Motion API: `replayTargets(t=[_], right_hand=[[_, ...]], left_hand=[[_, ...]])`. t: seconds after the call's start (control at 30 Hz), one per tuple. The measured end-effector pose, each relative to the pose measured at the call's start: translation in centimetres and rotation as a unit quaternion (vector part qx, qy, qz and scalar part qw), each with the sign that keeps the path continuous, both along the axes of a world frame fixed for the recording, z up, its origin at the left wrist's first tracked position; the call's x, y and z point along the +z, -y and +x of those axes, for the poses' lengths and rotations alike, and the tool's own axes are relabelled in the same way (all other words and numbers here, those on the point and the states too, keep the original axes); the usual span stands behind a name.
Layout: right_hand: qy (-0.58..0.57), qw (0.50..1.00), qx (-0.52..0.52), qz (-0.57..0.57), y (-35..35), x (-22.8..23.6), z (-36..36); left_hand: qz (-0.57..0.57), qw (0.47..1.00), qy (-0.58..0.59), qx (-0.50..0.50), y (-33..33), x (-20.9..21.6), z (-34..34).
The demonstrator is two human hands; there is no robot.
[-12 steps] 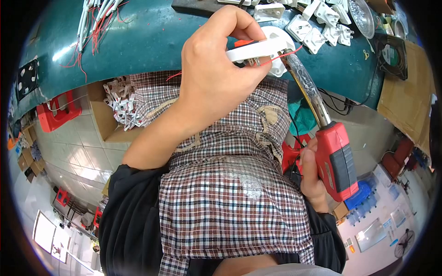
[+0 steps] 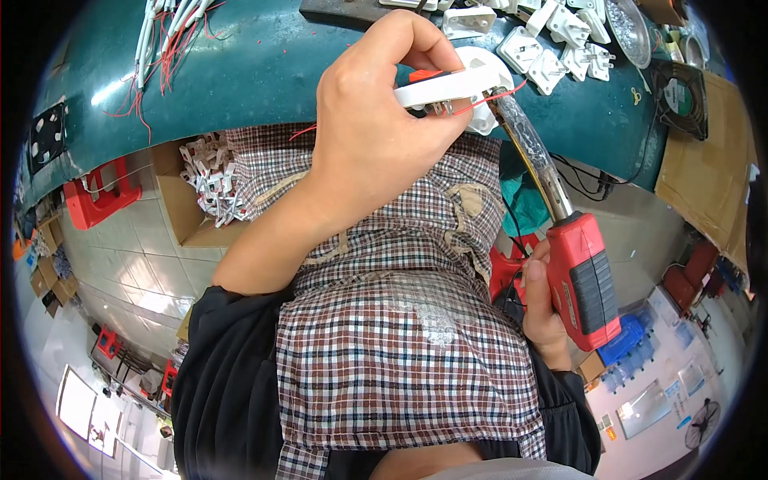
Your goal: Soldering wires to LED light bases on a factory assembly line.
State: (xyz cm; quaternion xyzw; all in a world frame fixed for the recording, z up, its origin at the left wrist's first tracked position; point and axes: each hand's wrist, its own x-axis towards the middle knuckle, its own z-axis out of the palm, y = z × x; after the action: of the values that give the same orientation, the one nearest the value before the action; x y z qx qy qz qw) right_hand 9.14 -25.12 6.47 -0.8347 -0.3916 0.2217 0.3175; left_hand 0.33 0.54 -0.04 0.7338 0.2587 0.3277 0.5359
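My left hand [image 2: 384,112] is closed round a white plastic electrical housing [image 2: 448,86], holding it up above the table's near edge. Metal terminals show at its lower side, and a red wire [image 2: 506,94] lies across its right end. Something orange-red peeks out behind my fingers. In my right hand [image 2: 544,308] is the grip of a red and black soldering gun [image 2: 588,280]. Its long, dirty metal barrel [image 2: 524,132] slants up to the left, and the tip end reaches the housing's right end beside the wire. Whether the tip touches a terminal is hidden.
White plug housings [image 2: 548,70] lie heaped at the back right, near a clear bowl [image 2: 628,32]. Grey-sleeved red wires [image 2: 164,40] rest at the back left. A small fan [image 2: 678,100] stands at right. A cardboard box [image 2: 172,200] of white parts sits below the table.
The soldering gun and my right hand have shifted very slightly. My left hand and the housing stay almost where they were.
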Motion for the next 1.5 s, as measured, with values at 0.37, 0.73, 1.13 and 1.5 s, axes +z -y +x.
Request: replayTargets(t=[0.37, 0.73, 1.13, 1.5], right_hand=[[-0.05, 0.997, -0.003, 0.057, 0.4, 0.0, 0.5], [-0.162, 0.947, -0.145, 0.238, -5.2, -0.9, 0.2], [-0.115, 0.95, -0.058, 0.284, -12.7, -2.7, 2.6], [-0.107, 0.957, -0.061, 0.262, -12.7, -2.1, 3.2]], left_hand=[[-0.006, 1.0, -0.005, -0.002, -0.2, 0.2, 0.0], [-0.006, 0.999, -0.034, -0.003, -0.1, 0.5, 0.0], [-0.056, 0.997, -0.054, -0.004, -0.6, 1.1, 0.0], [-0.005, 0.992, -0.076, -0.1, -2.6, 2.3, -0.2]])
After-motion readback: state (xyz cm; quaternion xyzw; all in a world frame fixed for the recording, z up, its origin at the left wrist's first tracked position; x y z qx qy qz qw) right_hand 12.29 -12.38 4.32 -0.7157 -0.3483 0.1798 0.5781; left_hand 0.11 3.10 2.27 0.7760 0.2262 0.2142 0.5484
